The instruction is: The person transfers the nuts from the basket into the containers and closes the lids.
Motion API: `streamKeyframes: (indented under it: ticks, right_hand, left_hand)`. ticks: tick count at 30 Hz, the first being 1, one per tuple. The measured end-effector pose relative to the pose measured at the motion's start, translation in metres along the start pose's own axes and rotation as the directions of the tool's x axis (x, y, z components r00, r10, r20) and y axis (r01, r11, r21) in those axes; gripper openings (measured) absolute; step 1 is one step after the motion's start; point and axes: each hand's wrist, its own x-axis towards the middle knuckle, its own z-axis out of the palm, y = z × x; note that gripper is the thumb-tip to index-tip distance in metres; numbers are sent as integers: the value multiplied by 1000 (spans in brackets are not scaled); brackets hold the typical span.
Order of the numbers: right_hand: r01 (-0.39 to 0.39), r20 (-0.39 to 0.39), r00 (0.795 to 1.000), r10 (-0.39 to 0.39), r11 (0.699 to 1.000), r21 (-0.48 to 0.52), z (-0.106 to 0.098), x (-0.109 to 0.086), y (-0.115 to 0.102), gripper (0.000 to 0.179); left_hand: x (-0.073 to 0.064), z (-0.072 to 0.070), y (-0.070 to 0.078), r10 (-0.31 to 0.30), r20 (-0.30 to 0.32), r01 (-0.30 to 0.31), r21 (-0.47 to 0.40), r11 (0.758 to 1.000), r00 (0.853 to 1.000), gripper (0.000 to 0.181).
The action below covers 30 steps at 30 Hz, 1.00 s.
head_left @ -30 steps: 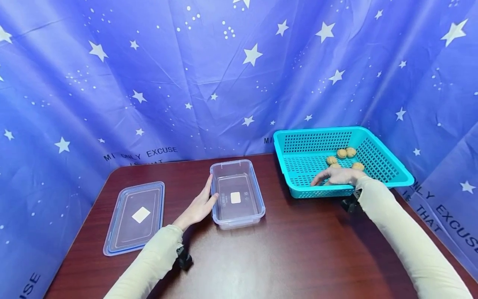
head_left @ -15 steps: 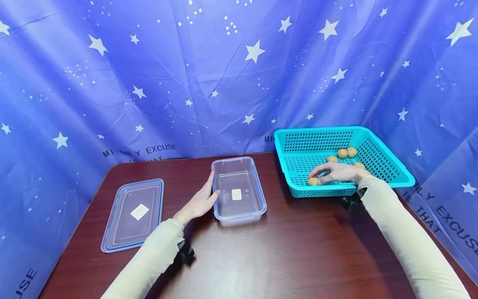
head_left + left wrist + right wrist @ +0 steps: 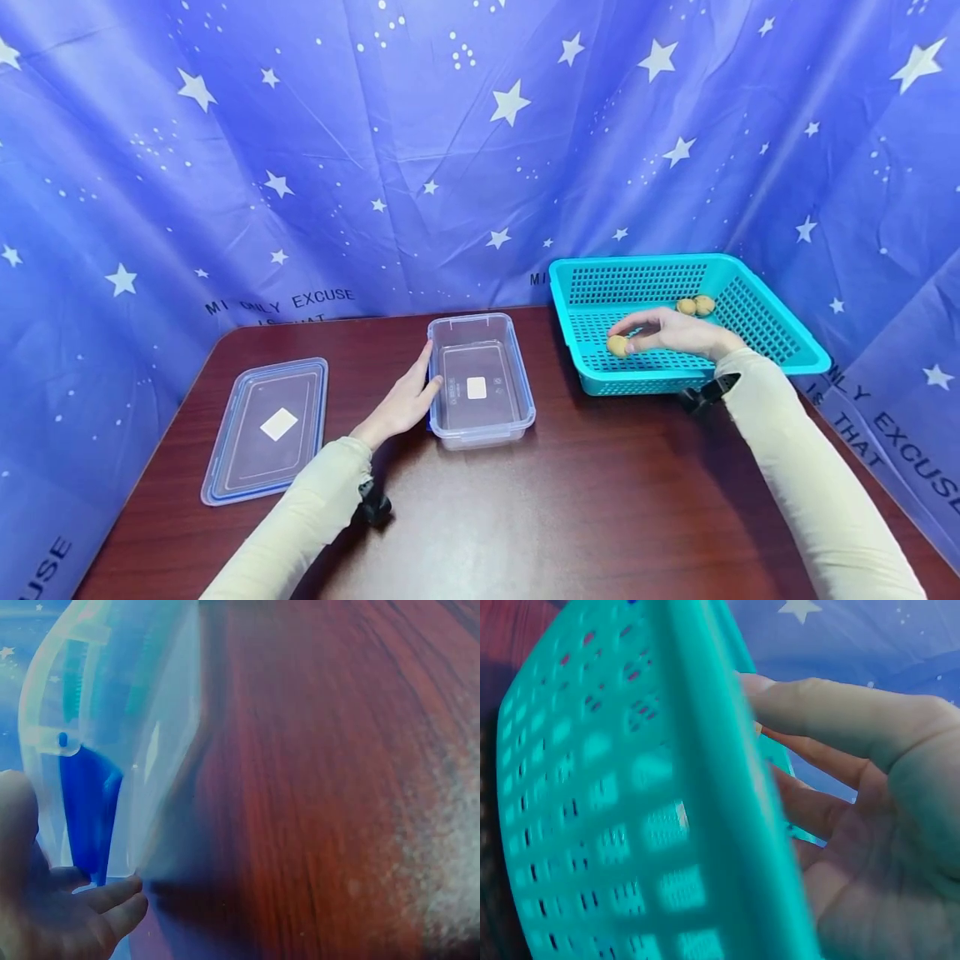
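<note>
My right hand (image 3: pixel 671 329) pinches a tan, roundish walnut (image 3: pixel 618 346) between thumb and fingertips, over the near left part of the turquoise basket (image 3: pixel 630 385). In the right wrist view the basket's wall (image 3: pixel 705 780) hides most of the walnut behind the fingers. Two more walnuts (image 3: pixel 695 306) lie together toward the basket's back right. My left hand (image 3: pixel 402 404) lies with extended fingers along the left side of a clear plastic food container (image 3: pixel 480 437). Up close in the left wrist view, its fingers (image 3: pixel 112 896) are at the container's blue latch (image 3: pixel 90 817).
A clear lid (image 3: pixel 251 433) with a blue seal and a white label lies flat on the left of the dark red wooden table (image 3: pixel 540 517). A blue curtain (image 3: pixel 420 150) with white stars stands right behind and on both sides of the table.
My right hand has taken hold of a walnut near the basket's front wall and raised it slightly, shifting a little left. The left hand has stayed at the container.
</note>
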Motion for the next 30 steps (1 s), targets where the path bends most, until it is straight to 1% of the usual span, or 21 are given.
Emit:
streamKeyframes:
  ticks: [3,7,11,15,19,23,27,30]
  right_hand:
    - [28,-25,999,-27,1000,11,2,2,-7,46]
    - [31,-55,998,-29,999,21,6,4,-13,45]
    - [37,-82,996,-37,999,-1,10,7,-18,45]
    - [68,-97,993,-70,997,-20,12,15,-27,43]
    - [83,-111,990,-84,996,-20,16,24,-37,42]
    - [96,-130,987,-92,995,27,22,33,-46,43]
    - [100,-149,985,-89,993,68,30,43,-54,46]
    - [100,-158,984,-87,992,79,35,51,-62,47]
  left_hand:
    - [1,0,-1,-10,-7,10,-2,1000,1000,65]
    - [1,1,-1,-4,-14,4,0,1000,1000,64]
    - [2,2,0,-9,-17,9,7,1000,1000,65]
    - [2,1,0,-11,-35,10,-13,1000,999,64]
    - [3,1,0,-13,-39,12,-31,999,999,63]
    - [2,2,1,-17,-39,16,-34,999,999,63]
    - [1,3,0,-8,-38,7,-20,1000,999,62]
    - [2,3,1,-1,-37,1,-16,1000,999,62]
